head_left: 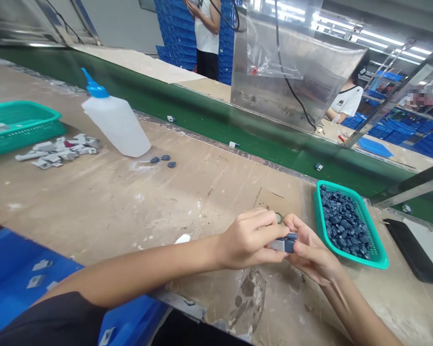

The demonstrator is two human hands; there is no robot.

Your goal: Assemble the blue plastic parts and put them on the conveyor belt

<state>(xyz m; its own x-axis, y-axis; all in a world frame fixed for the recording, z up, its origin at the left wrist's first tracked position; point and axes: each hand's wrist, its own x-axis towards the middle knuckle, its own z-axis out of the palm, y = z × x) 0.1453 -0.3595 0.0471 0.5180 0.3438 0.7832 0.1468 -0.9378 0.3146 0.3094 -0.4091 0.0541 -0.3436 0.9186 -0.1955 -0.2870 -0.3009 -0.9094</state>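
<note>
My left hand comes in from the left and closes its fingers on a small grey and dark blue plastic part. From the other side my right hand pinches the dark blue end of that part between thumb and fingers. Both hands meet just above the worktable; fingers cover some of the part. Beyond the right hand stands a green basket full of small dark blue plastic pieces. A round, dark-rimmed item shows behind the left fingers, its kind unclear.
A white squeeze bottle with blue spout stands near several dark blue pieces. Grey pieces lie beside another green basket. Behind runs a green conveyor belt; front left is a blue bin. Two people are beyond.
</note>
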